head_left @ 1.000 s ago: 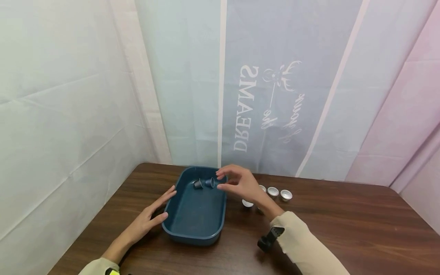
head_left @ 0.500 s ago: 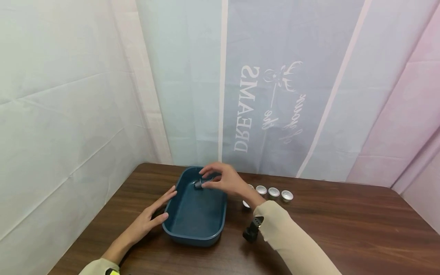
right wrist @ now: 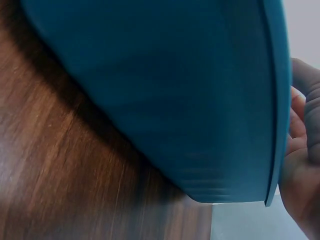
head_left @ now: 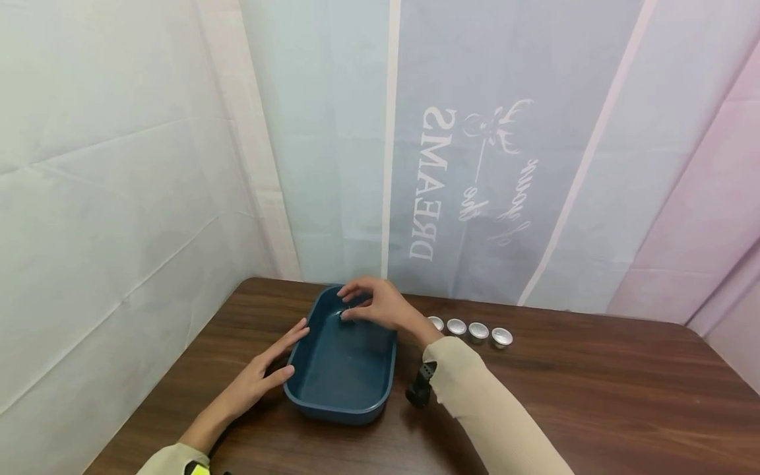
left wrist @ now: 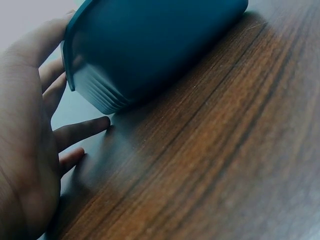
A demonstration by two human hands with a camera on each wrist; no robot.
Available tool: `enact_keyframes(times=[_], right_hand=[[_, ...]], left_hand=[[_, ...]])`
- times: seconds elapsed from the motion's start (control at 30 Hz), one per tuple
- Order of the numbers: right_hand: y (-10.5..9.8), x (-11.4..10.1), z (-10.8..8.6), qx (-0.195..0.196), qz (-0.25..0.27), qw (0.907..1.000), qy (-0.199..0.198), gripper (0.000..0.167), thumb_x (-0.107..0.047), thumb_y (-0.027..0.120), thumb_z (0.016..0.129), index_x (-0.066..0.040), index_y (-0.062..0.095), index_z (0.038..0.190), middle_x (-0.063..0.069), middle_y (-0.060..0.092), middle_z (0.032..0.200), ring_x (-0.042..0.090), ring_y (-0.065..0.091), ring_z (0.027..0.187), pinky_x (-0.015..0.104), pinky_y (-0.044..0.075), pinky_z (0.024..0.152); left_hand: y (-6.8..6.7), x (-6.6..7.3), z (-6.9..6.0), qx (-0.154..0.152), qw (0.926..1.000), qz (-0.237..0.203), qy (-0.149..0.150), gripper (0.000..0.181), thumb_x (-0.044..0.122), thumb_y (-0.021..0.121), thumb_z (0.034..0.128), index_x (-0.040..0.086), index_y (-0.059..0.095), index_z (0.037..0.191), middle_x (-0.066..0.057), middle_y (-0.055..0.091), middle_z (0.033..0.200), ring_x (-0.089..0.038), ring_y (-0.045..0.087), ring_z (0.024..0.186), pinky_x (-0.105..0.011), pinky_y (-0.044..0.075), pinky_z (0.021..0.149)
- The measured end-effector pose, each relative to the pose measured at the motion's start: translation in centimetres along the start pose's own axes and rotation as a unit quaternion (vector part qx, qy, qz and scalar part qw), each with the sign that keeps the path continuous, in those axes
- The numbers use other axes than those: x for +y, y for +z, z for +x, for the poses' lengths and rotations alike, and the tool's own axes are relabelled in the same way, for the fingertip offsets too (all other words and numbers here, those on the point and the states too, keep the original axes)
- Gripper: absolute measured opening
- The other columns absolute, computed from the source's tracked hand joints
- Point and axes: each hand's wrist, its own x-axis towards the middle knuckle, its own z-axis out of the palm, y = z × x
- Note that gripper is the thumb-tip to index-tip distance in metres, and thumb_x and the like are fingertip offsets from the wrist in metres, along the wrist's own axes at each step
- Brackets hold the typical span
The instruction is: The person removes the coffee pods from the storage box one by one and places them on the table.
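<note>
A dark blue rectangular basin (head_left: pixel 341 412) stands on the table. My left hand (head_left: pixel 252 382) rests against its left side with the fingers extended; in the left wrist view, the hand (left wrist: pixel 30 130) is beside the rim, with some fingertips near the tabletop. My right hand (head_left: pixel 377 303) reaches over the right rim into the far part of the basin. Its thumb and visible fingers are bent and apart, with a gap between them. The small coffee capsules there are mostly hidden behind this hand. In the right wrist view, the basin wall (right wrist: pixel 185 100) hides the fingertips.
Several coffee capsules with silver lids (head_left: pixel 478 331) stand in a row on the brown wooden table (head_left: pixel 594 389), right of the basin. A printed curtain (head_left: pixel 475 198) hangs behind the table, and a pale one (head_left: pixel 136 198) on the left.
My right hand has moved left from the basin's right rim to over the capsules inside, covering them. The left hand stays at the basin's side. The head view has shifted slightly.
</note>
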Motion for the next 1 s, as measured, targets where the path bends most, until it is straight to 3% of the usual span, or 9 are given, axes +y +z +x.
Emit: enact_keyframes(times=[0.2, 0.33, 0.53, 0.63, 0.77, 1.0], right_hand=[[0.3, 0.9, 0.5, -0.010, -0.002, 0.9998, 0.016, 0.037, -0.018, 0.078, 0.081, -0.006, 0.066, 0.114, 0.005, 0.063, 0.114, 0.021, 0.061, 0.105, 0.029, 0.051, 0.082], [0.4, 1.2, 0.7, -0.020, -0.009, 0.9990, 0.039, 0.037, -0.017, 0.078, 0.081, -0.007, 0.067, 0.115, 0.001, 0.062, 0.114, 0.021, 0.061, 0.106, 0.026, 0.051, 0.081], [0.4, 1.3, 1.1, -0.045, -0.053, 0.9954, 0.065, 0.033, -0.017, 0.076, 0.083, -0.011, 0.068, 0.115, -0.003, 0.062, 0.112, 0.020, 0.062, 0.105, 0.027, 0.049, 0.082], [0.5, 1.4, 1.1, -0.057, -0.071, 0.9935, 0.067, 0.032, -0.017, 0.074, 0.085, -0.011, 0.067, 0.115, 0.001, 0.064, 0.114, 0.018, 0.062, 0.105, 0.029, 0.049, 0.084], [0.4, 1.4, 1.1, -0.061, -0.070, 0.9934, 0.066, 0.029, -0.013, 0.072, 0.087, -0.009, 0.067, 0.115, 0.007, 0.065, 0.114, 0.019, 0.063, 0.104, 0.030, 0.049, 0.084], [0.4, 1.3, 1.2, -0.063, -0.102, 0.9905, 0.067, 0.028, -0.001, 0.063, 0.090, -0.011, 0.067, 0.116, 0.006, 0.065, 0.115, 0.018, 0.062, 0.107, 0.031, 0.048, 0.087]], left_hand=[[0.0, 0.0, 0.0, 0.003, 1.0000, 0.001, 0.003, 0.058, 0.003, 0.046, 0.0971, 0.010, 0.028, 0.151, -0.006, 0.015, 0.159, -0.023, 0.020, 0.143, -0.040, 0.027, 0.106], [0.1, -0.1, 0.0, 0.003, 1.0000, -0.006, -0.001, 0.058, 0.003, 0.046, 0.0975, 0.011, 0.027, 0.152, -0.006, 0.014, 0.159, -0.022, 0.019, 0.143, -0.040, 0.026, 0.106], [0.2, 0.0, -0.1, 0.000, 0.9999, -0.015, -0.003, 0.058, 0.003, 0.046, 0.0976, 0.012, 0.027, 0.152, -0.005, 0.014, 0.159, -0.022, 0.019, 0.143, -0.036, 0.026, 0.106], [0.2, 0.0, -0.1, 0.003, 0.9998, -0.017, -0.004, 0.058, 0.003, 0.046, 0.0977, 0.012, 0.028, 0.152, -0.004, 0.014, 0.159, -0.022, 0.018, 0.143, -0.032, 0.024, 0.107], [0.1, 0.0, -0.1, 0.003, 0.9999, -0.014, -0.002, 0.058, 0.003, 0.046, 0.0976, 0.012, 0.028, 0.151, -0.004, 0.014, 0.159, -0.023, 0.018, 0.143, -0.034, 0.024, 0.107], [0.1, -0.1, -0.1, 0.003, 1.0000, -0.006, -0.002, 0.058, 0.003, 0.046, 0.0975, 0.013, 0.028, 0.152, -0.004, 0.014, 0.159, -0.023, 0.020, 0.143, -0.043, 0.026, 0.106]])
